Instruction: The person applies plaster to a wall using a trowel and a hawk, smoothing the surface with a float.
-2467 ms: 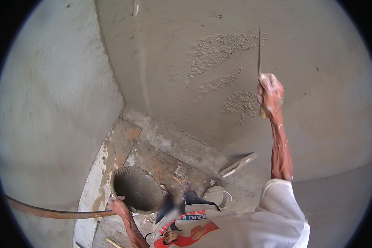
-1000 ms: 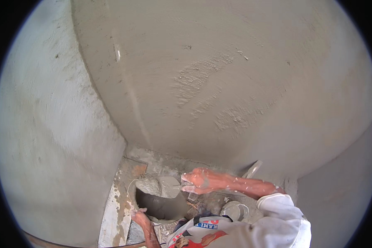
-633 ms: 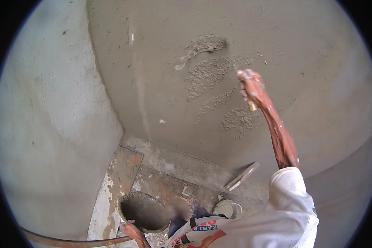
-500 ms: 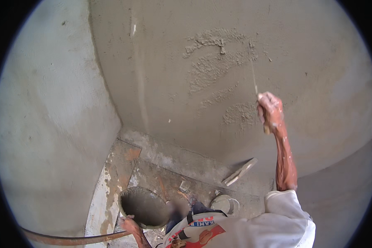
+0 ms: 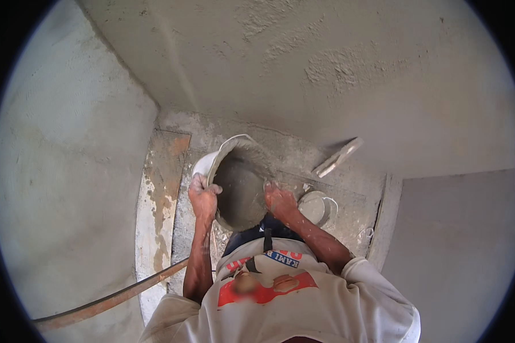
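Observation:
A bucket [image 5: 203, 164] with a mortar-caked rim is tilted in front of my body. Wet grey mortar [image 5: 237, 191] coats its inside. My left hand [image 5: 205, 195] is closed on the rim at the left, with the thumb over the edge. At the opposite side of the opening, my right hand [image 5: 280, 201] is closed around the trowel's handle; its blade can hardly be told from the grey mortar. Beyond the bucket rises the plastered wall [image 5: 229, 80], with rough patches of fresh mortar [image 5: 346, 67] on it.
A pale float or board [image 5: 339, 157] leans at the wall's foot. Right of my right hand stands a small pail [image 5: 316, 207] with a wire handle. A second wall [image 5: 68, 171] closes the left side. A curved brown strip [image 5: 111, 296] crosses the lower left, near a stained plank [image 5: 160, 211].
My right hand has come down from the wall to the bucket. My left hand has moved farther forward with the bucket, now tilted. The view has dropped toward the floor.

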{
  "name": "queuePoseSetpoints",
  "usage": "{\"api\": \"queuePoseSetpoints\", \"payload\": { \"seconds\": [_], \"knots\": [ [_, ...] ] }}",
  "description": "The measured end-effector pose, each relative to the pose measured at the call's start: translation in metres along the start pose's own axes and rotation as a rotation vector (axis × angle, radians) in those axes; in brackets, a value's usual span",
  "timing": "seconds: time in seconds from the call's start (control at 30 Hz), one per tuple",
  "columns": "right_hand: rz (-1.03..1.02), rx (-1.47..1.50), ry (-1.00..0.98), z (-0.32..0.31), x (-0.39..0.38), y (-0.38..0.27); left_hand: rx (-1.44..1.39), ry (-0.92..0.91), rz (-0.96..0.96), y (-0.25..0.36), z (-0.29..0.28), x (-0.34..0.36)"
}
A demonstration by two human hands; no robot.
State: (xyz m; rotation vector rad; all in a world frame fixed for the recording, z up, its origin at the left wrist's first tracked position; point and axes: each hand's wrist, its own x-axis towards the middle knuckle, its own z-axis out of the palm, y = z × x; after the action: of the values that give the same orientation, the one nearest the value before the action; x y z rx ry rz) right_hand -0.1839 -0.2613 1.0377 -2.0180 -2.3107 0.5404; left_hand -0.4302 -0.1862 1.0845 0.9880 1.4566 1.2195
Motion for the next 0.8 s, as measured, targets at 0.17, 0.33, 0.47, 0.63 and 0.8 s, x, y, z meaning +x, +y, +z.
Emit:
{"api": "queuePoseSetpoints", "payload": {
  "seconds": [0.17, 0.33, 0.47, 0.63, 0.8],
  "knots": [
    [-0.006, -0.211, 0.196, -0.016, -0.026, 0.046, 0.158, -0.236, 0.123, 0.072, 0.094, -0.017],
    [-0.107, -0.126, -0.179, -0.071, -0.073, 0.058, 0.167, -0.238, 0.257, 0.089, 0.152, -0.029],
    [-0.100, 0.314, -0.116, -0.066, -0.085, 0.099, 0.077, -0.276, 0.258, 0.077, 0.192, -0.031],
    [0.151, 0.984, -0.159, -0.063, -0.125, 0.128, -0.008, -0.270, 0.175, 0.063, 0.204, -0.049],
    [0.448, 1.263, -0.076, -0.119, -0.138, 0.118, -0.066, -0.137, 0.054, 0.086, 0.207, -0.030]
  ]
}}
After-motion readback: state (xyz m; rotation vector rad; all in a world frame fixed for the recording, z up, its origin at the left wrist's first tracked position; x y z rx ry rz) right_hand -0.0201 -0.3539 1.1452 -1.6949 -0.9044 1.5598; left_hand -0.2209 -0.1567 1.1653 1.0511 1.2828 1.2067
